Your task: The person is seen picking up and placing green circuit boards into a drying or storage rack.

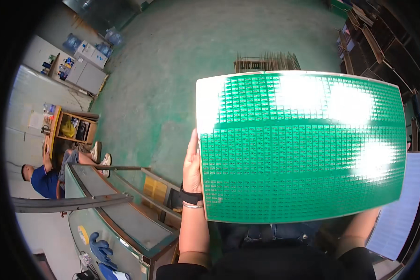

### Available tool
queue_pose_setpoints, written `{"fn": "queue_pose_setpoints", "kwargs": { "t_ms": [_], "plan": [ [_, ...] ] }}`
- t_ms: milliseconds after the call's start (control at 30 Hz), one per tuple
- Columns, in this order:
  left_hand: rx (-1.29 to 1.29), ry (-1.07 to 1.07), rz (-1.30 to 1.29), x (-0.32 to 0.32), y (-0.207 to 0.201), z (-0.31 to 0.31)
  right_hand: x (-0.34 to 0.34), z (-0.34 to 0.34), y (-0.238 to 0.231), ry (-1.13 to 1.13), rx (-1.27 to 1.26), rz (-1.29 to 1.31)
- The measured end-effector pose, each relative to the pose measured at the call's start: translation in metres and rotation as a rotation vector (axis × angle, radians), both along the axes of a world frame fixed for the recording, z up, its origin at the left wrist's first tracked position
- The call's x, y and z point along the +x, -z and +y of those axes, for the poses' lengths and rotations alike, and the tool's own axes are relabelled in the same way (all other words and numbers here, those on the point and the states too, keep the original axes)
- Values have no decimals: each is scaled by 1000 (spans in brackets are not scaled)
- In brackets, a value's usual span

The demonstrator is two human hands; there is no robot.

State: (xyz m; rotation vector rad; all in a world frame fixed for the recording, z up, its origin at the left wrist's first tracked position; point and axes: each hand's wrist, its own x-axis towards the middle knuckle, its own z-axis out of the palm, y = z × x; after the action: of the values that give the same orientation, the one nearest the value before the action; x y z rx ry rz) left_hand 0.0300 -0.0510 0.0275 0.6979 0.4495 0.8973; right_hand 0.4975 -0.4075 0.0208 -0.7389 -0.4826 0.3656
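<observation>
A large green circuit board panel (275, 172), printed with rows of small repeated patterns, is held up before me. White glare washes out parts of its upper and right surface. My left hand (192, 163) grips its left edge, fingers along the side; a black band and a bracelet circle that wrist. Behind the panel's lower right runs my right forearm (360, 226). Only a sliver of my right hand (409, 145) shows at the right edge, and the rest is hidden by the panel.
A rack with thin upright wires (268, 62) stands on the floor beyond the panel. Pale sheets (399, 210) lie at right, near dark shelving (378, 42). On the left are a glass-topped bench (126, 214), blue gloves (100, 247) and a seated person (46, 182) at a yellow-edged desk (55, 133).
</observation>
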Motion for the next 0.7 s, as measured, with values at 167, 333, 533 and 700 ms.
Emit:
{"fn": "queue_pose_setpoints", "kwargs": {
  "t_ms": [167,333,533,700],
  "plan": [
    [-104,178,22,3,1,-5,-23,3,14,-53,-13,-7],
    [-198,137,27,17,12,-12,-47,1,32,-109,-51,-33],
    [-152,71,21,22,17,-7,-60,-35,62,-140,-61,-50],
    [-102,66,-28,29,6,-8,-23,-68,85,51,174,415]
  ]
}}
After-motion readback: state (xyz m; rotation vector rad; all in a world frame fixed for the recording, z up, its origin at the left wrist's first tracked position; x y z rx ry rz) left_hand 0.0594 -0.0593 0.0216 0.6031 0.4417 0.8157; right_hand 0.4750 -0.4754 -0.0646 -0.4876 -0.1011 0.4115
